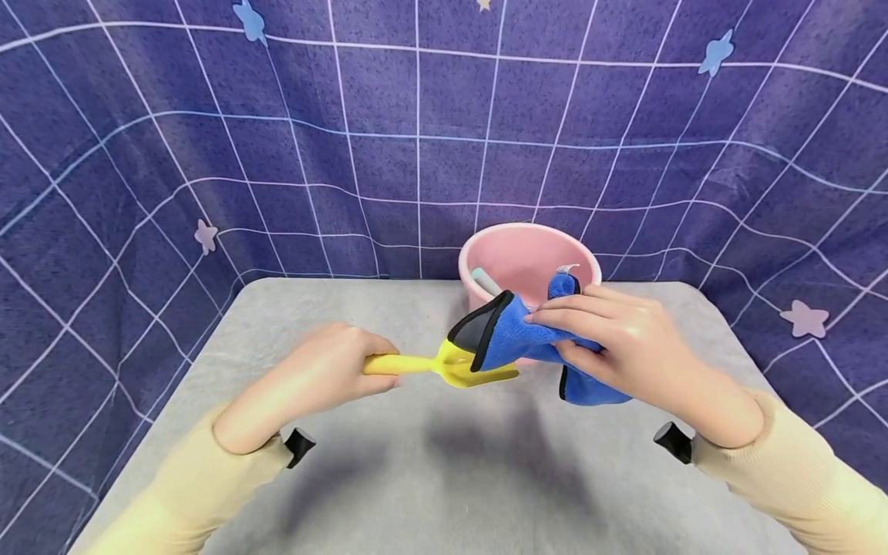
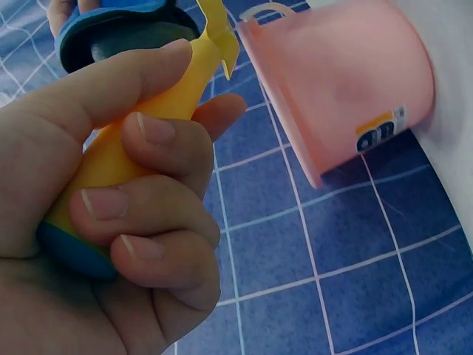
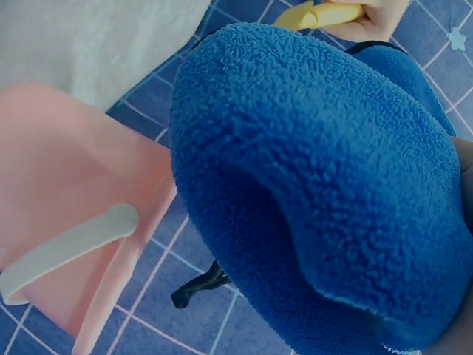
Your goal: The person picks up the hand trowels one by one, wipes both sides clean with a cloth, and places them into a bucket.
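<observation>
My left hand (image 1: 322, 362) grips the handle of a yellow hand fork (image 1: 405, 364), its prongs pointing right. In the left wrist view, the fingers wrap round the yellow handle (image 2: 111, 159), which ends in a dark teal cap. My right hand (image 1: 634, 335) holds a bunched blue cloth (image 1: 512, 335) with black edging and a grey face at its left end. That end of the cloth overlaps the fork's prongs, partly hiding them. In the right wrist view the fluffy blue cloth (image 3: 325, 148) fills the middle and covers most of the right hand.
A pink bucket (image 1: 530, 227) with a pale handle (image 3: 70, 251) stands on the grey table (image 1: 312, 493), behind the cloth. The bucket has a label on its side. A purple-blue grid curtain (image 1: 375, 177) with stars surrounds the table's back and sides.
</observation>
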### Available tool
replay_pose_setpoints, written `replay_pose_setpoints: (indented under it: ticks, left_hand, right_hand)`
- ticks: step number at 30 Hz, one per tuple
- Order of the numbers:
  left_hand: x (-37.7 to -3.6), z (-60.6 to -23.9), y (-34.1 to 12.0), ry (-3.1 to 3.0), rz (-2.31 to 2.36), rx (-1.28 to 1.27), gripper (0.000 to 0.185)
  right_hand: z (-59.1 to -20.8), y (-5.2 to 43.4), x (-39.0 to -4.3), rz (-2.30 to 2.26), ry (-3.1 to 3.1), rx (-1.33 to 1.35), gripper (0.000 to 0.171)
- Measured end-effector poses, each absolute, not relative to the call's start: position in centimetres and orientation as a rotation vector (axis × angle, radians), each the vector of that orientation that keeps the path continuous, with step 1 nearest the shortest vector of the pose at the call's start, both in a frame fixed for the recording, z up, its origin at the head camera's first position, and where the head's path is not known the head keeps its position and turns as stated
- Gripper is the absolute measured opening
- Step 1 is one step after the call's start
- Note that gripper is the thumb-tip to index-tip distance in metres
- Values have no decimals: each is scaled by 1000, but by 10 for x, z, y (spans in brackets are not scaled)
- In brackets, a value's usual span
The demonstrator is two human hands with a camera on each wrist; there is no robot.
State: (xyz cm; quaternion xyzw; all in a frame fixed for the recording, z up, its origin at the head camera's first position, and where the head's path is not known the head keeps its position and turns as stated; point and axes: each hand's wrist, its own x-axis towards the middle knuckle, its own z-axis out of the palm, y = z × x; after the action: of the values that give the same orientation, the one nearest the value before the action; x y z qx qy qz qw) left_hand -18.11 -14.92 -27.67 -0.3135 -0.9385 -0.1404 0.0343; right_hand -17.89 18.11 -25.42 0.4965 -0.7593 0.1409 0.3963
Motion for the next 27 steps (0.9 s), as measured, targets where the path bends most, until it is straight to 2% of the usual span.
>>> replay_pose_setpoints:
  ticks: [17, 21, 27]
  left_hand:
    - [-187, -278, -123, -2837, -443, -1114, 8]
    - [-187, -277, -118, -2817, -441, -1136, 9]
    - [-186, -274, -113, -2824, -432, -1126, 10]
  right_hand:
    - [-273, 173, -185, 266, -2027, 1358, 27]
    - [-277, 170, -187, 229, -2009, 1401, 32]
    - [-283, 169, -188, 127, -2052, 1437, 28]
